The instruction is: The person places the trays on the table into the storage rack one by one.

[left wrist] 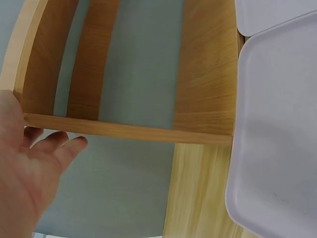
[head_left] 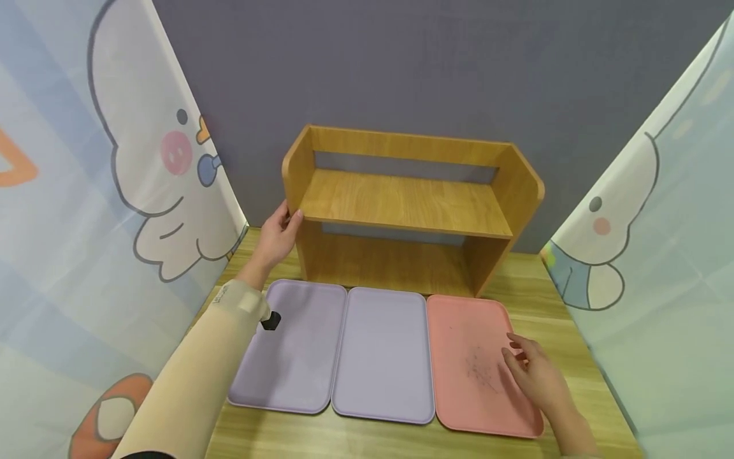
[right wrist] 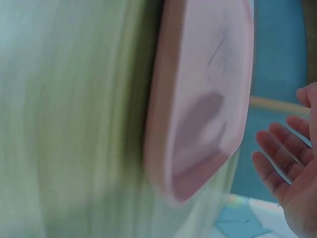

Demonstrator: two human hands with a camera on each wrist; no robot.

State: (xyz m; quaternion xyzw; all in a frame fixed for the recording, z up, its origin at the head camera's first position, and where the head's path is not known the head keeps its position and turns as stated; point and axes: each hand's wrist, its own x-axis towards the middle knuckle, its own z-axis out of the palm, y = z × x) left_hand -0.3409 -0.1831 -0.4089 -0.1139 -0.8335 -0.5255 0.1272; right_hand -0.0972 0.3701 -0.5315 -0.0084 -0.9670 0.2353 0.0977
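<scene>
A two-tier wooden desktop shelf [head_left: 401, 197] stands upright against the grey backdrop. At its left side panel, my left hand [head_left: 278, 239] grips the edge, thumb at the front and fingers along the outer face. The left wrist view shows those fingertips [left wrist: 74, 148] just outside the panel. My right hand [head_left: 539, 376] hovers over the right edge of a pink tray [head_left: 464, 344], its fingers loosely bent around nothing. In the right wrist view that hand [right wrist: 297, 163] appears apart from the tray, with fingers spread.
Two lilac trays [head_left: 309, 344] [head_left: 383, 350] lie side by side left of the pink one, in front of the shelf. Dark marks [head_left: 480, 370] show on the pink tray. Cartoon-printed curtains [head_left: 63, 268] hang on both sides of the wooden table [head_left: 287, 437].
</scene>
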